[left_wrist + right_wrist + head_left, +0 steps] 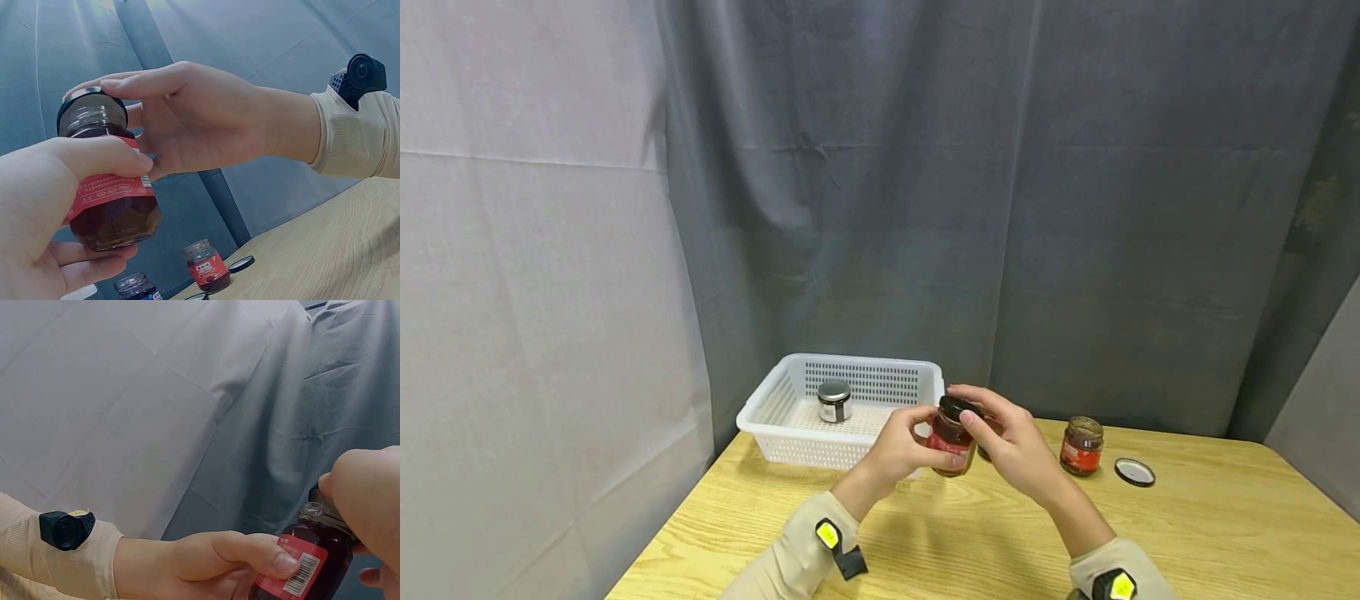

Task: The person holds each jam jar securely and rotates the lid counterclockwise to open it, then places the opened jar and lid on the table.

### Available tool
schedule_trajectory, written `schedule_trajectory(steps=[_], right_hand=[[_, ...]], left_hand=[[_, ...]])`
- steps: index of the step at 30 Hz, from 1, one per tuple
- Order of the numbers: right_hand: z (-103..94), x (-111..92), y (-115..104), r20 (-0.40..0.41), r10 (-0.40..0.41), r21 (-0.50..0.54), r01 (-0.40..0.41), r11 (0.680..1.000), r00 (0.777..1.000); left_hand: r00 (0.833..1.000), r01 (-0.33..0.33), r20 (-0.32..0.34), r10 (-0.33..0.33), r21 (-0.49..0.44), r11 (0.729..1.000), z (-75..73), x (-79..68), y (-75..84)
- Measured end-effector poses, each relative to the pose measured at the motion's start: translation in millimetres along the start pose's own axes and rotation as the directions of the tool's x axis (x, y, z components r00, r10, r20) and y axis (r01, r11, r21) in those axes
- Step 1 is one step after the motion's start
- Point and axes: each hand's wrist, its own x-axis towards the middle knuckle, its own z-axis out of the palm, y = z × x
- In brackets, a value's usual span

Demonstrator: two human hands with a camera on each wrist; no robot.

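Observation:
My left hand (898,446) grips a glass jar (951,442) with a red label and dark contents, holding it above the table. The thumb lies across the label in the left wrist view. On top of the jar sits a black lid (957,407), and my right hand (1011,437) holds it by the edge between thumb and fingers. From the right wrist side, the jar (306,562) appears slightly tilted, its barcode facing that camera. The right hand (372,500) partly covers the lid there.
A white perforated basket (767,400) at the back left contains a jar with a silver lid (834,402). An uncapped red-label jar (1081,450) stands at the right, a lid (1135,472) lying beside it. A blue-label jar (139,289) without a lid shows low in the left wrist view.

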Motion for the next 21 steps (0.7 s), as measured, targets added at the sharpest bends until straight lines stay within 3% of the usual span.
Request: schedule_trajectory(steps=[14, 21], right_hand=[[-5.4, 0.1, -4.9, 0.067, 0.058, 0.062, -0.063, 0.996, 0.996], [-5.7, -0.1, -4.9, 0.085, 0.050, 0.097, -0.058, 0.994, 0.995]], left_hand=[[0.999, 0.015, 0.031, -0.015, -0.001, 1.000, 0.3, 0.1, 0.1], [0.999, 0.031, 0.039, -0.030, -0.024, 0.999, 1.5, 0.0, 0.0]])
